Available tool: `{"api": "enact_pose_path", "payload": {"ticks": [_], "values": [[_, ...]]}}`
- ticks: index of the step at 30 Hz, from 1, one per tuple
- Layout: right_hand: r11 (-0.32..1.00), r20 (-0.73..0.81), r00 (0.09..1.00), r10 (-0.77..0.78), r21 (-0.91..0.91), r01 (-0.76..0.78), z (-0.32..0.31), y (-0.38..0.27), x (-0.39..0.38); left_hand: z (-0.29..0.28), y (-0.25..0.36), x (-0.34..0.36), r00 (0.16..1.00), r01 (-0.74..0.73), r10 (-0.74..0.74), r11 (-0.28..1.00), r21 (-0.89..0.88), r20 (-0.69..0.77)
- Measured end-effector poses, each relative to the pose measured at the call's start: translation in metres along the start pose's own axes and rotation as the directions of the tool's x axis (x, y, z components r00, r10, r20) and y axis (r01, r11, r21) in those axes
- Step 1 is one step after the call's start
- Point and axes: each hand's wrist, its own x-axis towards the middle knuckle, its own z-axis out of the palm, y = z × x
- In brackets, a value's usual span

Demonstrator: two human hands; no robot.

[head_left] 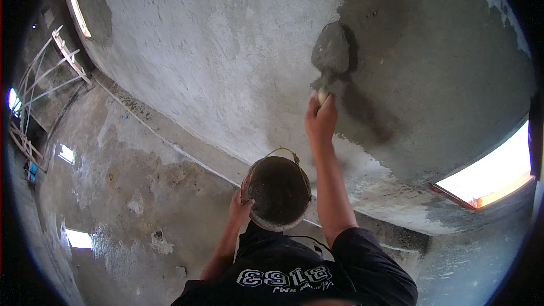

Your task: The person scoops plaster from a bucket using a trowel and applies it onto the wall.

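My right hand (322,114) is closed round the handle of a trowel (331,51), raised against the grey wall (226,39). Its blade is coated in wet grey mortar and lies at the border between pale dry wall and a dark damp patch of plaster (408,73). Whether the blade touches the wall I cannot tell. In my left hand (240,208) is the rim of a round bucket (279,192), gripped at its left side in front of my body. The bucket's inside is dark and stained; a thin wire handle arches over its far side.
A bright window opening (487,170) with a wooden frame cuts the wall at the right. Along the wall's foot runs a ledge (170,136) above a stained concrete floor (130,192). Wooden scaffolding (71,56) stands at the far left. Small rubble (180,272) lies on the floor.
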Motion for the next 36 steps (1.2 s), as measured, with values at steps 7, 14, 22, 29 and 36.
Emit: {"api": "enact_pose_path", "payload": {"ticks": [7,14,22,29,36], "values": [[0.988,0.037,0.991,0.129,-0.092,-0.125,-0.003,0.008,-0.035,0.001,-0.003,0.014,0.990,-0.133,0.136,0.986,-0.100,0.024],[0.993,0.091,0.989,0.115,-0.035,-0.112,-0.020,0.008,-0.049,0.005,-0.033,0.020,0.997,-0.038,0.044,0.994,-0.098,0.056],[0.976,0.128,0.972,0.197,-0.119,-0.182,-0.029,0.000,-0.026,0.007,-0.020,0.013,0.996,-0.074,0.074,0.997,0.014,0.047],[0.997,0.121,0.993,-0.019,-0.067,0.028,-0.034,-0.005,0.005,0.016,-0.038,0.022,0.998,-0.027,0.034,0.992,-0.123,0.050],[0.972,0.267,0.960,0.086,-0.235,-0.022,-0.016,-0.004,0.007,0.019,-0.018,0.019,0.996,-0.087,0.087,0.996,-0.030,-0.006]]}}
